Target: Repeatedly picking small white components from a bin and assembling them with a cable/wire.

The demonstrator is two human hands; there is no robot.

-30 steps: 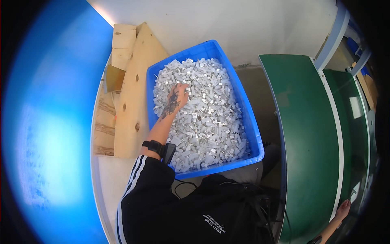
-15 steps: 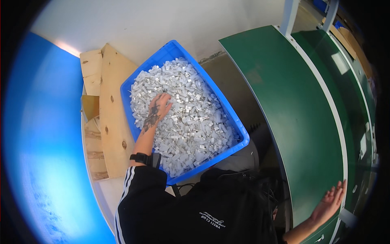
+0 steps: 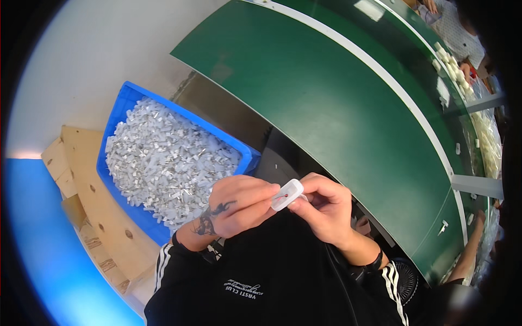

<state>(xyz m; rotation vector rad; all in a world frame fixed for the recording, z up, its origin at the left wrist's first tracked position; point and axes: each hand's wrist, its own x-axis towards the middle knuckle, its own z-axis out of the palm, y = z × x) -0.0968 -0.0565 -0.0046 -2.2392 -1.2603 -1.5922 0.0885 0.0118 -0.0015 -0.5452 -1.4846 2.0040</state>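
A small white, translucent plastic case is held up in front of my chest. Its open end faces up, and a tiny red spot with a thin line shows inside. My left hand pinches it from the left, fingers stretched together against its edge. From the other side my right hand grips it between thumb and index finger, the other fingers curled. To the left stands a blue tub full of small whitish plastic pieces, some with shiny metal parts.
A green table with a white strip curves along the right. A small white part lies on it. Wooden boards stand left of the tub. A co-worker's forearm reaches in at the right; another person is at the far right.
My left hand has left the pieces in the tub and is now at my chest, holding the white plastic case with my right hand. The view has swung to the right.
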